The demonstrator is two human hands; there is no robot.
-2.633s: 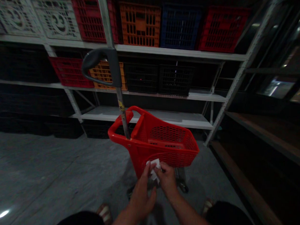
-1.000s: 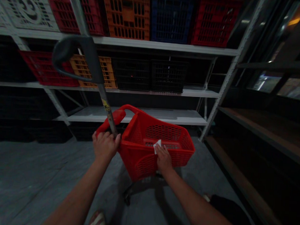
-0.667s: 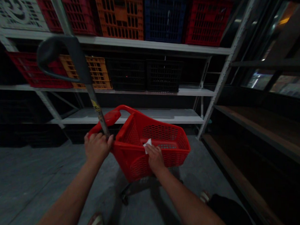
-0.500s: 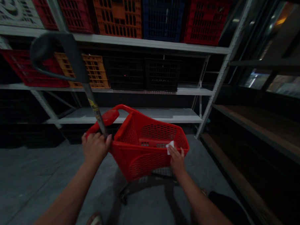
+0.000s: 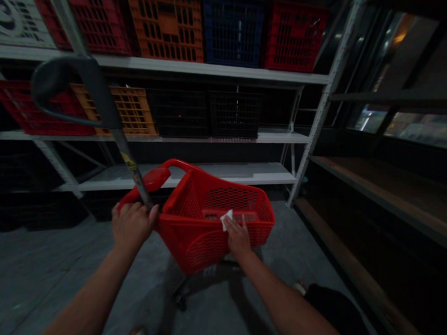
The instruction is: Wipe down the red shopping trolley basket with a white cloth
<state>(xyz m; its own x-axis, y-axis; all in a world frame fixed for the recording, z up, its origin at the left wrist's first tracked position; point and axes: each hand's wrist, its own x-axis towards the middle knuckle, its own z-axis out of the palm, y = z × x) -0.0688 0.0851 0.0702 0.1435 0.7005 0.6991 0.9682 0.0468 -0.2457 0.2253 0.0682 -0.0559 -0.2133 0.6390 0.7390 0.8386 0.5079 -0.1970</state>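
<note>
A small red plastic shopping cart [image 5: 190, 240] with honeycomb-patterned sides stands in front of me. My left hand [image 5: 132, 225] is closed around the red handle's near end, beside the foot of a metal pole [image 5: 125, 156]. The pole rises up and to the left and bears a dark grey looped piece [image 5: 97, 90]. My right hand [image 5: 239, 237] has a white wipe [image 5: 226, 219] under its fingertips, pressed on the near side rim of the basket. One finger is raised off the rim.
White metal shelving [image 5: 198, 67] behind the cart holds a blue crate [image 5: 235, 32], an orange crate [image 5: 166, 26] and several others. To the right are dark wooden-looking shelves [image 5: 385, 189]. Grey concrete floor [image 5: 71, 264] lies underneath, with my feet close to the cart.
My right hand has slid leftward along the near rim with the wipe, from close to the front corner toward the middle. My left hand keeps its grip. The view has shifted slightly.
</note>
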